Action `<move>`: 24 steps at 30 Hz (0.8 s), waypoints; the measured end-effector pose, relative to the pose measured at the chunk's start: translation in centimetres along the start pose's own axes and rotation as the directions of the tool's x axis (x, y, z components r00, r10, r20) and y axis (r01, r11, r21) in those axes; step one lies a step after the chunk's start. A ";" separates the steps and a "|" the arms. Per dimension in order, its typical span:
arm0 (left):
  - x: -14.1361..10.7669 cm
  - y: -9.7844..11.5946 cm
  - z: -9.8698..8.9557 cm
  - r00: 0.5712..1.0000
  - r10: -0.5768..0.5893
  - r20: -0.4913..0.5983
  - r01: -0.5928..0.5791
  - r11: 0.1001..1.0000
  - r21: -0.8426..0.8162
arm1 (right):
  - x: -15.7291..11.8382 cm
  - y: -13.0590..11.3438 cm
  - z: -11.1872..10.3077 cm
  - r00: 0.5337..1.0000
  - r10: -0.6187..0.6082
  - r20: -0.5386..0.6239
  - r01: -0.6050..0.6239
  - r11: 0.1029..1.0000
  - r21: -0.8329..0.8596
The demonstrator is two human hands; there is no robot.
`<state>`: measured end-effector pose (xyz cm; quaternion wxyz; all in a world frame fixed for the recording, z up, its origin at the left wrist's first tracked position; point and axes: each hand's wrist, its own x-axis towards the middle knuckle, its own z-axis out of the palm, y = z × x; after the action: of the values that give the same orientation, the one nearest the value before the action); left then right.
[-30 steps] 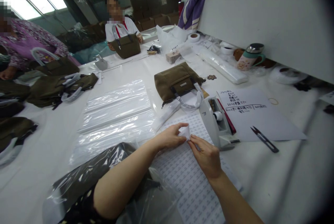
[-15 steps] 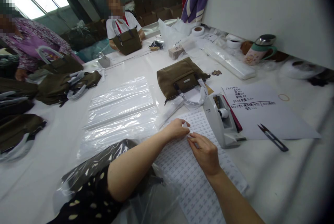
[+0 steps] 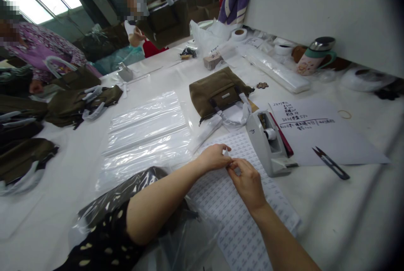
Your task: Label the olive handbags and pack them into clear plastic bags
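My left hand (image 3: 214,157) and my right hand (image 3: 249,180) meet fingertip to fingertip above a stack of printed sheets (image 3: 233,220) with small repeated text. A small white slip (image 3: 225,152) sticks up from my left fingers, which are closed on it. My right thumb and forefinger are pinched together beside it; what lies between them is too small to make out. Under my left forearm rests a dark bag in clear plastic (image 3: 135,187). Beyond my hands lies an olive handbag (image 3: 217,90) with wrapped handles.
A tape dispenser (image 3: 268,149) stands right of the sheets, near thread snips (image 3: 331,163) and a handwritten paper (image 3: 315,136). Flat clear plastic bags (image 3: 145,132) lie to the left. Several olive bags (image 3: 72,104) and two people are beyond; a mug (image 3: 315,57) stands at the back right.
My hands stay nearly in place, fingertips slightly closer together. Across the table, a person has lifted an olive handbag off the tabletop.
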<state>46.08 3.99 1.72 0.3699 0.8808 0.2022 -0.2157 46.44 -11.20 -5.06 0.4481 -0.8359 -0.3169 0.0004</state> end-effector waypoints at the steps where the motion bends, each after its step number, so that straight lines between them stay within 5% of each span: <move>1: -0.1 0.1 -0.1 1.000 0.002 0.002 -0.002 1.000 0.006 | 0.0 0.1 0.0 1.000 0.016 -0.009 -0.016 1.000 0.018; 17: 0.6 -0.2 0.3 1.000 0.002 0.009 -0.002 1.000 0.014 | -0.1 0.0 0.2 0.996 0.025 -0.085 -0.024 1.000 0.013; 24: 1.0 -1.1 0.9 0.999 -0.038 -0.012 0.038 0.999 -0.033 | -0.7 0.4 0.2 0.987 -0.125 -0.103 0.121 0.992 -0.042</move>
<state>46.09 4.25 0.02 0.3786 0.8721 0.2247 -0.2136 46.00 -11.59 -5.65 0.4484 -0.8215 -0.3437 -0.0768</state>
